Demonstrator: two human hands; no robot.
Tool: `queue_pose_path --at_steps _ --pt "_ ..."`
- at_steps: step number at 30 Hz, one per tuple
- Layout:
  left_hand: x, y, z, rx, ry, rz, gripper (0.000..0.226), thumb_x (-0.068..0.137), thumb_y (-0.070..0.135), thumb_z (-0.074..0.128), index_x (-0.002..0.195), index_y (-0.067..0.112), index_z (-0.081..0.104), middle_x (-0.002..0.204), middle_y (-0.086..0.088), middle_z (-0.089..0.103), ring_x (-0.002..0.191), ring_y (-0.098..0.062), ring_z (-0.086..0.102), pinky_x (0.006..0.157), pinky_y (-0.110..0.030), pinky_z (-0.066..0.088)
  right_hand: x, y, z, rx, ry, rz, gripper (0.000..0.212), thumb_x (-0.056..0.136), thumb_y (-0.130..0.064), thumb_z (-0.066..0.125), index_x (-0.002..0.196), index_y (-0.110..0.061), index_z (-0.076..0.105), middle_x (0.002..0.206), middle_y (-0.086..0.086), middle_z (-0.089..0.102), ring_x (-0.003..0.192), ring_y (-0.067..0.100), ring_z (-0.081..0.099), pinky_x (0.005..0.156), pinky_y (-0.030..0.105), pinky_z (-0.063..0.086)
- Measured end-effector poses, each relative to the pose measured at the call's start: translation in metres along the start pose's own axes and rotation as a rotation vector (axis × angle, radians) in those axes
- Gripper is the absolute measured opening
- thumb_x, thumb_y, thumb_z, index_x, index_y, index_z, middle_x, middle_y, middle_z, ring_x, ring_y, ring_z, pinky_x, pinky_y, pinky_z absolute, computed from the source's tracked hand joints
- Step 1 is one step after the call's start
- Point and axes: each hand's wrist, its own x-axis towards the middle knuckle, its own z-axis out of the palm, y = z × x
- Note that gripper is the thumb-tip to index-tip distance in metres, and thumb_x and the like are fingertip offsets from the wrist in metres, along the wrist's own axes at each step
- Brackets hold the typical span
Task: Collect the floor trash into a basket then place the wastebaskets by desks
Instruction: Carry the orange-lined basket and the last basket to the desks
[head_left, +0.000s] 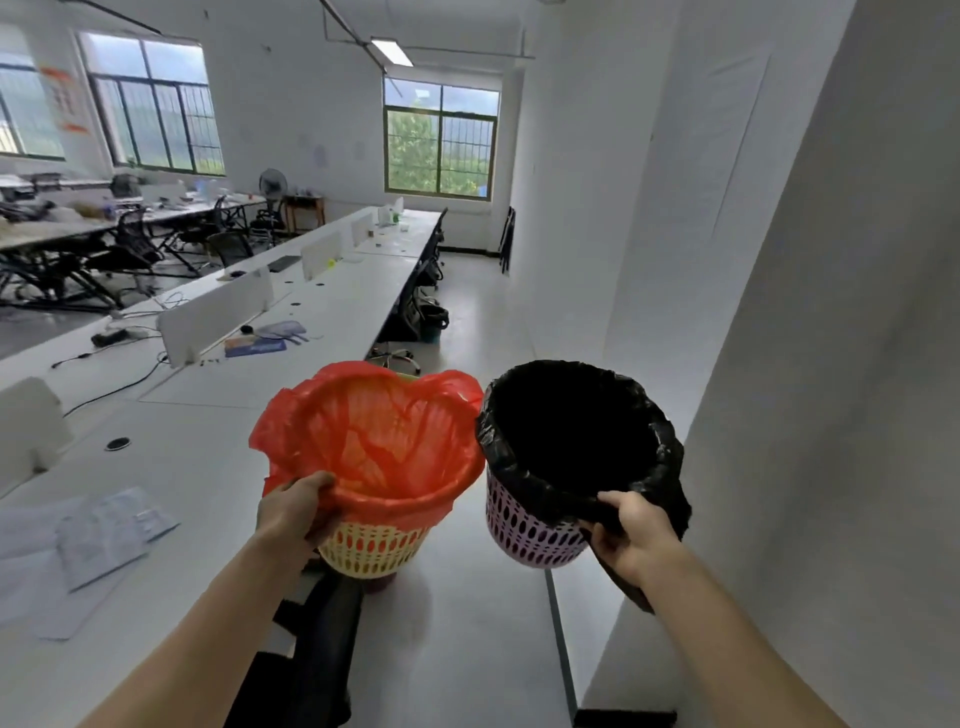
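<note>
The left hand (293, 512) grips the near rim of the yellow basket (374, 545). Its thumb lies on top, over the red bag (395, 441) that lines the basket, and its fingers curl underneath against the lattice wall. The right hand (631, 530) grips the near rim of the pink basket (524, 527), its fingers curled round the rim and a fold of the black bag (571, 426).

Both baskets hang in the air ahead of the person, side by side, the yellow one at 11 o'clock and the pink one at 1 o'clock. Their mouths tilt toward the camera. Whether the bags touch where they meet cannot be told. The lattice shows through the red bag, while the inside of the black bag is too dark to read.

A long white desk (208, 457) with low dividers runs from 9 o'clock toward 12, and papers (104, 530) lie on it at 8 o'clock. A black chair (322, 649) stands at 6 o'clock, under the yellow basket. The floor (467, 623) runs on toward 12 between the desk and a white wall (831, 364) at 3 o'clock. Far along it, another bin (434, 319) stands beside the desk.
</note>
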Motion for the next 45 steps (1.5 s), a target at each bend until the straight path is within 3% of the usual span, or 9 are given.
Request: queue_pose_path --at_steps 3,8,14,20,24,26,35,40,45 --pt "0.063 0.026 0.025 0.008 -0.010 0.001 0.028 0.092 0.019 0.068 0.116 0.012 0.055 0.120 -0.017 0.061 0.109 -0.036 0.061 0.059 -0.035 0.055 0.059 -0.018 0.037 -0.003 -0.013 0.024 0.009 0.097 -0.004 0.053 0.100 -0.001 0.060 0.094 0.019 0.063 0.076 0.028 0.060 0.034 0.017 0.043" --pt "0.163 0.085 0.072 0.045 0.005 0.040 0.029 0.089 0.021 0.070 0.115 0.011 0.059 0.110 -0.015 0.066 0.098 -0.032 0.064 0.043 -0.028 0.052 0.161 -0.056 0.102 0.000 0.028 0.052 0.011 0.096 -0.007 0.054 0.105 -0.002 0.059 0.097 0.018 0.062 0.074 0.026 0.058 0.034 0.018 0.044" --pt "0.268 0.118 0.152 0.069 -0.002 0.026 0.031 0.085 0.018 0.072 0.113 0.011 0.060 0.103 -0.013 0.066 0.104 -0.033 0.063 0.073 -0.039 0.058 0.276 -0.094 0.158 0.002 0.061 0.066 0.004 0.097 -0.006 0.052 0.096 -0.004 0.055 0.100 0.018 0.059 0.078 0.029 0.062 0.034 0.017 0.042" --pt "0.375 0.137 0.250 0.105 0.011 -0.036 0.032 0.090 0.021 0.069 0.118 0.011 0.059 0.114 -0.015 0.065 0.103 -0.031 0.065 0.056 -0.032 0.054 0.404 -0.135 0.201 0.039 0.058 0.077 0.004 0.096 -0.006 0.051 0.097 -0.005 0.055 0.096 0.018 0.063 0.073 0.029 0.066 0.034 0.017 0.039" --pt "0.445 0.157 0.330 0.087 0.014 -0.047 0.034 0.089 0.021 0.070 0.119 0.011 0.059 0.114 -0.016 0.065 0.103 -0.032 0.065 0.042 -0.027 0.053 0.506 -0.182 0.231 0.048 0.043 0.083 0.014 0.094 -0.006 0.053 0.107 -0.004 0.058 0.100 0.018 0.064 0.087 0.032 0.065 0.034 0.020 0.041" --pt "0.478 0.172 0.366 0.070 0.026 -0.043 0.035 0.088 0.021 0.071 0.119 0.010 0.059 0.114 -0.016 0.065 0.101 -0.031 0.065 0.041 -0.026 0.053 0.553 -0.212 0.251 0.036 0.048 0.078 0.006 0.094 -0.007 0.054 0.099 -0.005 0.057 0.096 0.018 0.064 0.084 0.031 0.064 0.034 0.019 0.039" --pt "0.637 0.227 0.490 0.061 0.066 -0.019 0.034 0.090 0.022 0.070 0.119 0.010 0.057 0.113 -0.015 0.064 0.097 -0.031 0.065 0.070 -0.041 0.061 0.737 -0.304 0.337 -0.010 0.079 0.062 0.004 0.093 -0.009 0.055 0.095 -0.006 0.058 0.097 0.020 0.066 0.089 0.032 0.064 0.033 0.020 0.040" --pt "0.752 0.254 0.570 0.044 0.057 -0.046 0.033 0.090 0.020 0.070 0.118 0.013 0.055 0.116 -0.015 0.062 0.106 -0.033 0.063 0.059 -0.035 0.060 0.852 -0.346 0.394 -0.020 0.078 0.041 0.003 0.093 -0.008 0.056 0.093 -0.005 0.057 0.093 0.019 0.065 0.088 0.032 0.062 0.032 0.019 0.039" --pt "0.855 0.304 0.644 0.032 0.022 -0.052 0.027 0.092 0.020 0.068 0.114 0.012 0.055 0.096 -0.011 0.064 0.083 -0.025 0.066 0.080 -0.039 0.059 0.952 -0.396 0.444 -0.011 0.101 0.041 0.006 0.093 -0.009 0.056 0.097 -0.005 0.057 0.094 0.017 0.063 0.085 0.027 0.061 0.035 0.018 0.041"
